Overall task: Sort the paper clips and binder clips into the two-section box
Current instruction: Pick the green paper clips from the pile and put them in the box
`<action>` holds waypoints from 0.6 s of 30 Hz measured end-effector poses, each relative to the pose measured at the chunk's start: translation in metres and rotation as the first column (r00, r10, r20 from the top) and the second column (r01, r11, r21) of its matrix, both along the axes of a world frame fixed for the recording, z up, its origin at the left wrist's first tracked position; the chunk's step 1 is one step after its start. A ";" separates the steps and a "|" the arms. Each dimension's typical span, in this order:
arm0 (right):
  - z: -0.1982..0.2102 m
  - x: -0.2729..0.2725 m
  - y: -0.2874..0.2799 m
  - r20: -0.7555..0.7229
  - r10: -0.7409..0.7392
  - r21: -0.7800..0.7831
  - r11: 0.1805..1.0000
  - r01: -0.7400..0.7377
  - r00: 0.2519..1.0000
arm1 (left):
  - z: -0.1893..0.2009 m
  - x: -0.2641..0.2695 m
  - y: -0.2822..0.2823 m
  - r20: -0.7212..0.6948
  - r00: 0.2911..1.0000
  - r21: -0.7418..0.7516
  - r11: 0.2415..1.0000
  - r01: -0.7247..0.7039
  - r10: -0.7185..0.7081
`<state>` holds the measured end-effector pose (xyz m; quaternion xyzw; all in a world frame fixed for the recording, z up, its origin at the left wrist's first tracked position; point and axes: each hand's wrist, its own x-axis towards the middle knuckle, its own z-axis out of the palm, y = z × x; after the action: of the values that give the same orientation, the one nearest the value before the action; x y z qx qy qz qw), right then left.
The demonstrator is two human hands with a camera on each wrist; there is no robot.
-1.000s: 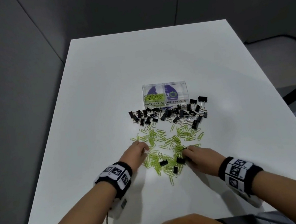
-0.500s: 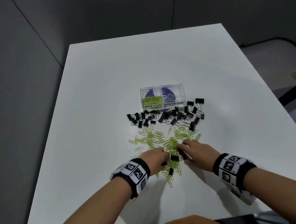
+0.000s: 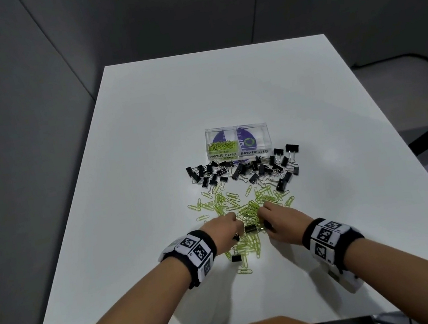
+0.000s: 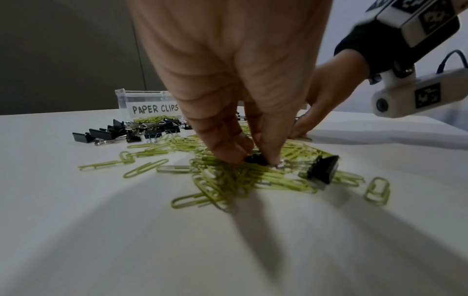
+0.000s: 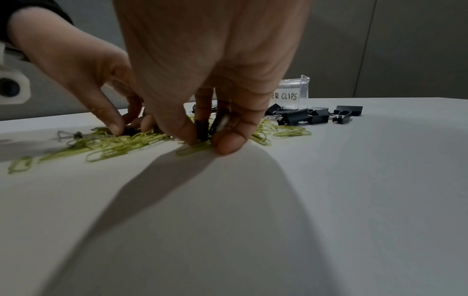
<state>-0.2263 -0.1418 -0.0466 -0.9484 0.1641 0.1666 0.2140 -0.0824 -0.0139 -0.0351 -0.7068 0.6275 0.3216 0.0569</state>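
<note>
Between the fingertips of the left hand (image 4: 243,112), thumb and forefinger pinch a small black binder clip (image 4: 255,159) lying on the green paper clips (image 4: 235,180). The right hand (image 5: 210,80) pinches a second binder clip (image 5: 202,129) upright between thumb and fingers. Both sit on the worktop (image 3: 139,228), well short of the two-section box (image 3: 237,141) beyond the fingers. Binder clips are judged light, stiff and springy: grip the folded black body, not the loose wire handles. Paper clips are thin, slippery and prone to tangle and ride along.
</note>
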 end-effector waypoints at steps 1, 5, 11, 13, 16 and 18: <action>-0.001 0.001 0.000 -0.003 -0.002 -0.005 1.000 0.002 1.000 | 0.000 0.000 0.000 -0.001 1.000 0.001 1.000 -0.007 0.007; -0.001 0.002 -0.003 -0.004 -0.004 -0.020 1.000 0.004 1.000 | 0.003 0.002 0.000 -0.026 0.999 -0.018 0.999 -0.036 0.035; 0.011 0.002 -0.010 0.015 -0.228 0.074 0.971 0.226 0.974 | 0.013 0.009 0.000 -0.096 0.990 -0.039 0.993 -0.108 0.104; 0.012 0.003 -0.013 0.013 -0.317 0.120 0.942 0.313 0.948 | 0.016 0.012 -0.001 -0.108 0.986 -0.037 0.991 -0.129 0.124; 0.013 0.003 -0.015 0.018 -0.397 0.197 0.901 0.387 0.917 | 0.018 0.016 -0.002 -0.101 0.980 -0.060 0.983 -0.176 0.170; 0.014 0.003 -0.015 0.011 -0.436 0.246 0.874 0.420 0.900 | 0.018 0.019 -0.003 -0.085 0.977 -0.069 0.977 -0.203 0.197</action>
<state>-0.2230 -0.1567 -0.0329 -0.8612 0.3414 0.1020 0.3625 -0.0639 -0.0169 -0.0174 -0.7550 0.5670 0.3283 -0.0277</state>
